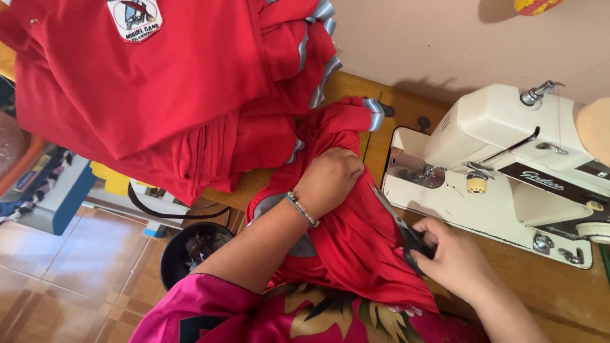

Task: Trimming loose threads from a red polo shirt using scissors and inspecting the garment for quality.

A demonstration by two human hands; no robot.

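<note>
Scene: You sit at a wooden table (356, 89), a red shirt (356, 241) bunched in your lap against its edge, just left of a cream sewing machine (508, 171).

Left hand: Your left hand (327, 181) is clenched into the cloth near the shirt's upper folds, knuckles up, a beaded bracelet (300, 208) at the wrist.

Right hand: Your right hand (454, 257) pinches a small dark tool (416, 244) against a grey-trimmed edge of the shirt – fingers closed on it, thumb on top.

Doing it well: Judging by the grip, keep the left fist pulling the cloth taut away from the right hand, so the edge lies flat where the tool meets it. Work close to the trim and let only one layer sit under the tool – loose folds beneath could get caught.

Nearby: A stack of red shirts (146, 89) with grey-striped collars lies at the table's far left, apart from both hands; a dark bin (190, 251) stands on the tiled floor below.

Hard to make out: The tool is mostly hidden by your fingers, and whether it is a snipper or something else cannot be told. The exact spot on the shirt being worked is covered by folds. The machine's right end is cut off, and its needle area is too small to read.
</note>
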